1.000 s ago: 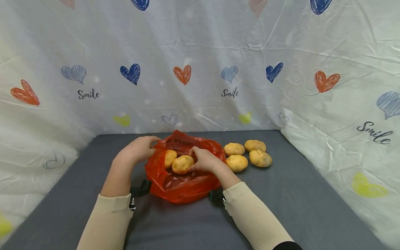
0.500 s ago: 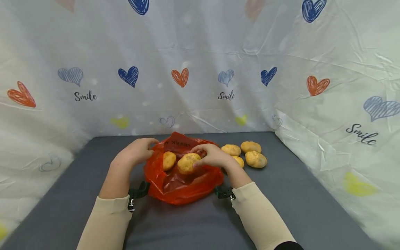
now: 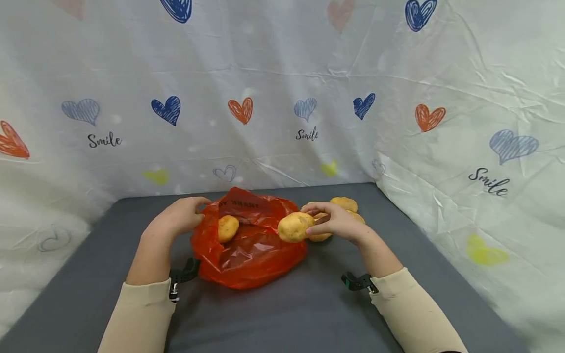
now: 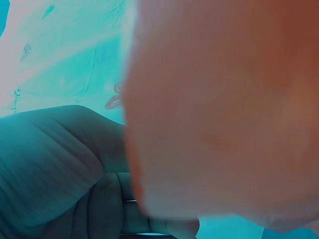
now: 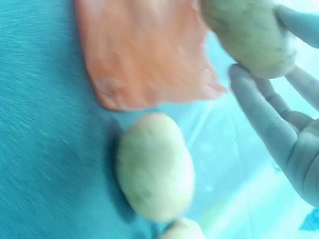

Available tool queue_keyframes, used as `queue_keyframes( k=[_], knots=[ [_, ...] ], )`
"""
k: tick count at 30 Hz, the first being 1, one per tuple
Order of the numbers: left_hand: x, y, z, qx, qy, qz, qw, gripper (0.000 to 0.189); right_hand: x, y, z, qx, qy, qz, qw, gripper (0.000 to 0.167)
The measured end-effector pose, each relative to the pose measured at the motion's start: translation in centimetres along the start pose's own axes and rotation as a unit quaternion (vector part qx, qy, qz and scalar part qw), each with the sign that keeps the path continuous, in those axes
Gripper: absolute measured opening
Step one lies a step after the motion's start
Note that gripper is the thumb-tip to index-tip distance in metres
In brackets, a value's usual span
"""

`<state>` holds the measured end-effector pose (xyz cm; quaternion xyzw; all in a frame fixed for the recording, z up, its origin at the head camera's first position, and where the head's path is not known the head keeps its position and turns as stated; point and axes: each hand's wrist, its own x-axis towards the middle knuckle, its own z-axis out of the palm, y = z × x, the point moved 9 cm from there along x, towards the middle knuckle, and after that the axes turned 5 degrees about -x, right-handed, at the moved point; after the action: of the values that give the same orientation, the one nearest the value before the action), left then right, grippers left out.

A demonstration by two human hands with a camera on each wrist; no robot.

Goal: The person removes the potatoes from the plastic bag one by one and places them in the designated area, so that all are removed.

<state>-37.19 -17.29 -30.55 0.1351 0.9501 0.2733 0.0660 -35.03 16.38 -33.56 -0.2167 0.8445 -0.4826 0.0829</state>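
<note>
A red plastic bag lies on its side with its mouth open. My left hand pinches the left edge of the mouth. In the left wrist view the blurred bag hides most of that hand's fingers. One yellow potato lies inside the bag at the left. My right hand holds another potato between thumb and fingertips, by the bag's right edge. The right wrist view shows this held potato raised beside the bag.
Several more potatoes sit on the dark grey table right of the bag, partly hidden behind my right hand. One table potato shows large in the right wrist view. A white curtain printed with hearts encloses the back and sides.
My right hand has lifted a potato out of the bag and carried it right, toward the potatoes on the table. My left hand keeps its grip on the bag's edge. The head view has shifted slightly.
</note>
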Motion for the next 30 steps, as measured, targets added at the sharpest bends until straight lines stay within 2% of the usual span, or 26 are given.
queue_keyframes(
  k=[3, 5, 7, 9, 13, 16, 24, 30],
  knots=[
    [-0.1, -0.3, 0.0, 0.004, -0.003, -0.002, 1.0000, 0.048, -0.9, 0.6, -1.9, -0.007, 0.008, 0.012, 0.9999, 0.053],
    [-0.1, -0.4, 0.1, 0.006, -0.006, -0.002, 1.0000, 0.048, -1.5, 1.1, -3.2, -0.037, 0.012, 0.021, 0.9990, 0.050],
    [-0.1, -0.4, 0.2, 0.008, -0.009, -0.004, 0.9999, 0.048, -2.1, 1.7, -4.2, -0.069, 0.003, 0.033, 0.9971, 0.048],
    [-0.1, -0.4, 0.3, 0.009, -0.011, -0.003, 0.9999, 0.048, -2.5, 2.4, -4.7, -0.092, -0.022, 0.047, 0.9944, 0.046],
    [0.0, -0.1, 0.3, 0.008, -0.011, 0.000, 0.9999, 0.049, -3.2, 4.0, -4.4, -0.112, -0.094, 0.088, 0.9854, 0.044],
    [0.3, 0.2, 0.3, 0.006, -0.012, 0.000, 0.9999, 0.050, -3.2, 5.1, -3.8, -0.122, -0.123, 0.122, 0.9772, 0.043],
    [0.6, 0.1, 0.3, 0.013, -0.012, -0.001, 0.9998, 0.050, -2.5, 6.7, -3.0, -0.147, -0.122, 0.175, 0.9659, 0.039],
    [0.7, 0.1, 0.4, 0.014, -0.015, 0.001, 0.9998, 0.050, -2.4, 7.0, -2.6, -0.157, -0.128, 0.184, 0.9620, 0.039]
  ],
)
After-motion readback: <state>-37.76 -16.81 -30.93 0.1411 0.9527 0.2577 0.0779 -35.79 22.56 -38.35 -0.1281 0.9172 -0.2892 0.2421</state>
